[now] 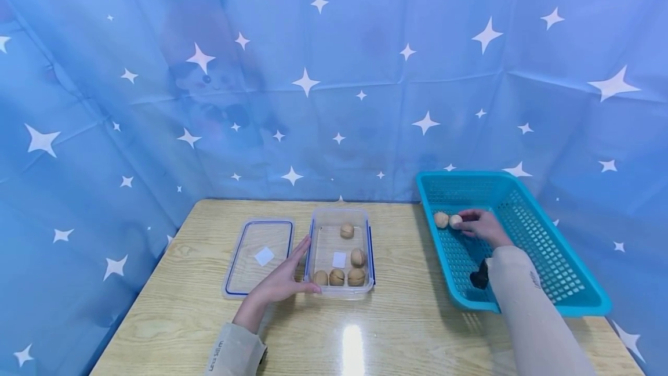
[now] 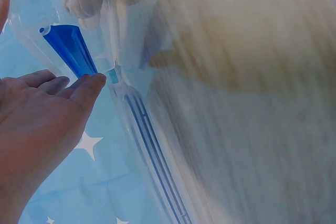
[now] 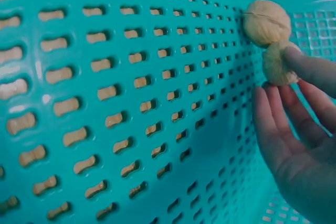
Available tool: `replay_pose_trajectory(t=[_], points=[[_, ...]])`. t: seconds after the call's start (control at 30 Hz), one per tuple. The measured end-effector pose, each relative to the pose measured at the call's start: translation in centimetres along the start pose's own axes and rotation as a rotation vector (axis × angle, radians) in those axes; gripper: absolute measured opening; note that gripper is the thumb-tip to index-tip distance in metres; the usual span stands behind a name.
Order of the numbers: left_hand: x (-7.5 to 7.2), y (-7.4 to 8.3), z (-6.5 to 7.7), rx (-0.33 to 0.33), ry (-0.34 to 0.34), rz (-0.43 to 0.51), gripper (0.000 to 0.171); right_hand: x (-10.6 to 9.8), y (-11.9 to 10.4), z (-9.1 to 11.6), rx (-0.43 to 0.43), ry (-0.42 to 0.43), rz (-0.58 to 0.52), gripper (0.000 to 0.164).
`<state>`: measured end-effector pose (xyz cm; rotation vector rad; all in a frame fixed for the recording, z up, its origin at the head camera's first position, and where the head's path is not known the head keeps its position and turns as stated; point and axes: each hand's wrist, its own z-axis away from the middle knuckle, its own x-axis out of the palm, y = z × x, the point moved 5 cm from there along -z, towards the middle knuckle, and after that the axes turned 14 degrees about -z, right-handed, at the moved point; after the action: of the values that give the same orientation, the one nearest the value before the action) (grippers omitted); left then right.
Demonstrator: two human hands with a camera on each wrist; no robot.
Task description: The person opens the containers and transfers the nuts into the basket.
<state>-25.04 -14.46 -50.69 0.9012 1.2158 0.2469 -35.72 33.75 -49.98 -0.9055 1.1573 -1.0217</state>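
Both hands are bare and well apart from each other. On one side, the person's left hand [image 1: 280,281] rests against a clear plastic box [image 1: 327,243], fingers stretched along its outer side and thumb at the near corner; the left wrist view shows its fingertips at a blue latch [image 2: 72,51]. Off to the other side, the right hand [image 1: 484,227] is down inside a turquoise basket [image 1: 543,248], thumb and fingers pinching a walnut [image 3: 277,65]. Just left of those fingertips, a second walnut [image 1: 440,220] touches the pinched one. Just right of the left hand, inside the box, lie five walnuts [image 1: 336,277]: three in a row along the near wall, one behind the rightmost of these, and one farther back. To the left of the left hand, and partly behind it, a clear lid [image 1: 253,274] with a blue line round its edge lies on the wooden table [image 1: 407,306]. Beyond both hands hangs a blue curtain [image 1: 360,149] with white stars.
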Motion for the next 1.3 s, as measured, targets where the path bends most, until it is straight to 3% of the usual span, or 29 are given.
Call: replay_pose_trajectory(t=[0.33,0.73,1.3], points=[[-0.1,0.1,0.1,-0.001,-0.006,0.003,0.115,0.5,0.0,0.3,0.029,-0.025,0.114,0.056],[-0.1,0.2,0.0,0.003,-0.009,0.005,0.114,0.6,-0.5,0.7,0.07,-0.024,0.033,0.059],[-0.2,0.4,0.2,-0.005,-0.011,0.011,0.113,0.7,-2.9,0.7,-0.045,0.058,-0.026,0.057]])
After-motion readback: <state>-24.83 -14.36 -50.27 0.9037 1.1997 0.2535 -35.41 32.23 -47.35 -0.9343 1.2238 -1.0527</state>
